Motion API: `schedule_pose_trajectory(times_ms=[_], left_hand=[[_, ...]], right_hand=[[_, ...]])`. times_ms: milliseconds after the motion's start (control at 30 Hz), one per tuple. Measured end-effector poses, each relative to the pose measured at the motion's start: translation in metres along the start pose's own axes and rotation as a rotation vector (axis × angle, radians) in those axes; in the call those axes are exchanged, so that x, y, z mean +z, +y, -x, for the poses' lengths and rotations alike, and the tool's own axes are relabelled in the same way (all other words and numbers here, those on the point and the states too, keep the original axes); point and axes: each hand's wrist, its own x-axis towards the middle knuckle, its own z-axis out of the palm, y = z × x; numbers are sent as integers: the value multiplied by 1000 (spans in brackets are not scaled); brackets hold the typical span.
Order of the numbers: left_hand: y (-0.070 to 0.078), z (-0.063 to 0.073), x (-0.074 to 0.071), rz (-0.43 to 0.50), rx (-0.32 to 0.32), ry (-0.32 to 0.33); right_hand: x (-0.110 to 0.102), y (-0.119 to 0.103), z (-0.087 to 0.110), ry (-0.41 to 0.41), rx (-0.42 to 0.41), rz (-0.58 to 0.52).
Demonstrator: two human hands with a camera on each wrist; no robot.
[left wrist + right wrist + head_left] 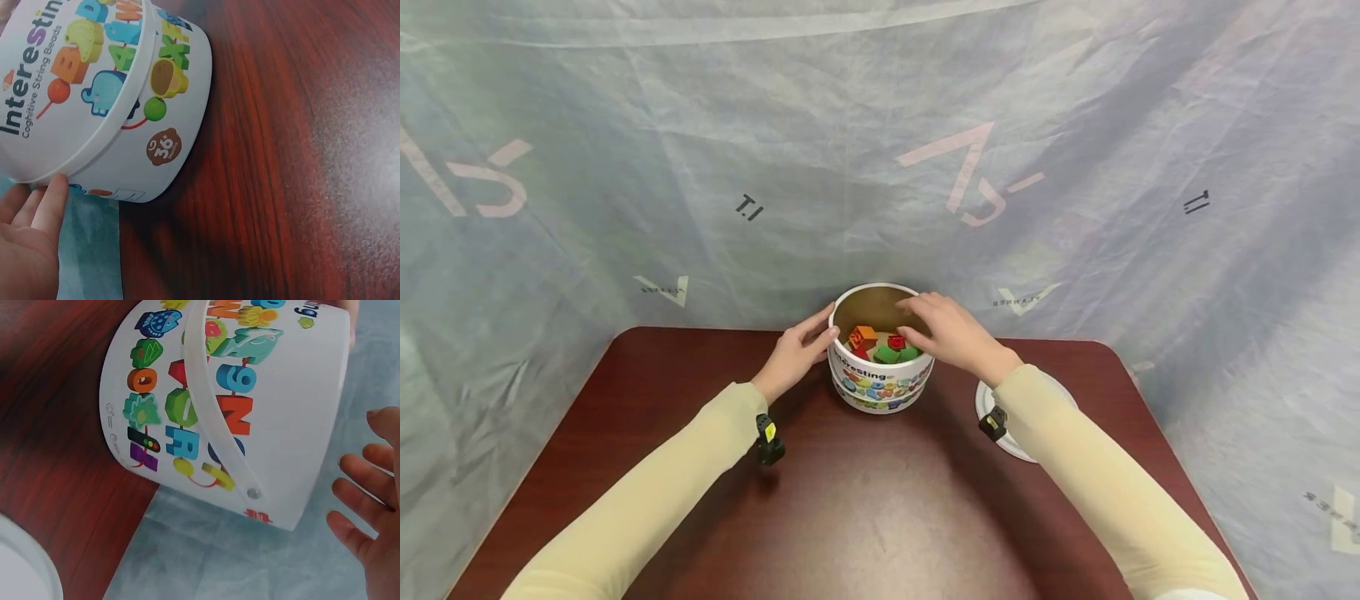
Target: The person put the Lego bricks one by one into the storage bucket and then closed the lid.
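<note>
A white bucket (pixel 880 407), printed with colorful letters and animals, stands upright at the table's far side. Inside lie an orange block (pixel 862 336), a red piece (pixel 896 342) and green pieces (pixel 889 356). My left hand (pixel 792 357) rests on the bucket's left side, thumb and extended fingers spread against it near the rim. Over the right rim reaches my right hand (pixel 958 335), its fingers loosely bent above the opening with nothing seen between them. In the right wrist view, that hand (pixel 382 544) is apart from the bucket wall.
A round white lid (pixel 988 402) lies on the table to the right, partly under the right forearm. The dark red wooden table (pixel 865 517) ends just behind the bucket. A grey printed cloth (pixel 820 150) hangs behind it and at both sides.
</note>
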Motion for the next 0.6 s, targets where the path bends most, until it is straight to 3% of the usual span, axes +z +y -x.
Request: schedule_pose_trajectory(times_ms=[200, 433, 600], left_hand=[[-2, 3, 4, -67, 0, 35], [5, 5, 11, -263, 37, 88], [9, 9, 20, -338, 59, 135]], right_hand=[[-7, 3, 21, 19, -31, 2], [-19, 19, 55, 68, -55, 6], [-25, 33, 83, 95, -43, 29]])
